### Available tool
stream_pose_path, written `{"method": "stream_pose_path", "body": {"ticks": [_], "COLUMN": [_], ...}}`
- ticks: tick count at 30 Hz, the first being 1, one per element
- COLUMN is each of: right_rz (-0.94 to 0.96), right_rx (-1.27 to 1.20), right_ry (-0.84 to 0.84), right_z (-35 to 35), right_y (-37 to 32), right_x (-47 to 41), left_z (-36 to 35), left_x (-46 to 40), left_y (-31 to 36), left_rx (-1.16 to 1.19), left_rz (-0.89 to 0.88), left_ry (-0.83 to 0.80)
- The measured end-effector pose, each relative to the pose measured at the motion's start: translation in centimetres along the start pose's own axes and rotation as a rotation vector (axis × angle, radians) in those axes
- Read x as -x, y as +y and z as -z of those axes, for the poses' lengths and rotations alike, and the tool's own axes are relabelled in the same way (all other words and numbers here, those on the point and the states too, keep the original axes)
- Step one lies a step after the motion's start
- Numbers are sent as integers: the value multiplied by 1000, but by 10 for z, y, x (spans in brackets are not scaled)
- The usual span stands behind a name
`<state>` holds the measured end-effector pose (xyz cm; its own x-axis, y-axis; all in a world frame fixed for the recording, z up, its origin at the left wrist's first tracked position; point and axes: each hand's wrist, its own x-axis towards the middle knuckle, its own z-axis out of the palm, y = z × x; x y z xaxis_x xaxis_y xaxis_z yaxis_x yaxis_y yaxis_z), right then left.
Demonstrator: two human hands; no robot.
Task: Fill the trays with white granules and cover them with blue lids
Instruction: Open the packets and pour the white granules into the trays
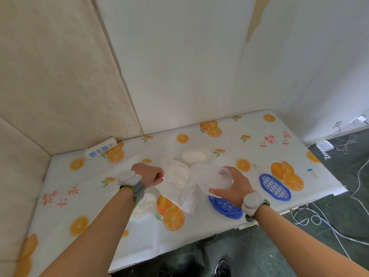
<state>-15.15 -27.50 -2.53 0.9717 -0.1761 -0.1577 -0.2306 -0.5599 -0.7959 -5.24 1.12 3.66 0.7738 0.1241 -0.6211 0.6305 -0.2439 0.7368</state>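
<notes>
- Counter (pixel 199 232) under a white cloth printed with oranges; red characters near the far right and the near left, too distorted to read.
- Left hand (pixel 149 175): grip closed on the edge of a clear plastic bag (pixel 175 181) of white granules, which sits mid-counter.
- Right hand (pixel 232 186): grip curled round a translucent container (pixel 211 176), held tilted just beside the bag, above the counter.
- White bowl (pixel 194 155) of granules behind the bag.
- Tray (pixel 144 204) holding granules lies near the left wrist, partly hidden by it.
- Blue lid (pixel 225 206), honeycomb pattern, under the right wrist; second blue lid (pixel 275 187) farther right, well apart.
- White wrist devices on both arms; no marking legible.
- Power strip (pixel 100 150) at the far left corner, blue sockets; no lettering readable.
- Cables (pixel 327 220) on the floor, right.
</notes>
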Motion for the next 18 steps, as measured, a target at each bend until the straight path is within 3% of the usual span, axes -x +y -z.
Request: {"method": "stream_pose_path", "body": {"ticks": [5, 8, 14, 18], "right_rz": [4, 8, -6, 25], "right_rx": [4, -6, 5, 40], "right_ry": [-5, -1, 33, 47], "right_z": [0, 1, 8, 10], "right_y": [-1, -2, -4, -11], "right_x": [2, 4, 9, 11], "left_z": [-15, -40, -82, -94], "left_x": [16, 34, 55, 63], "left_y": [20, 29, 27, 21], "left_rx": [135, 73, -351, -499], "left_rz": [-70, -158, -450, -634], "left_ry": [-17, -67, -131, -176]}}
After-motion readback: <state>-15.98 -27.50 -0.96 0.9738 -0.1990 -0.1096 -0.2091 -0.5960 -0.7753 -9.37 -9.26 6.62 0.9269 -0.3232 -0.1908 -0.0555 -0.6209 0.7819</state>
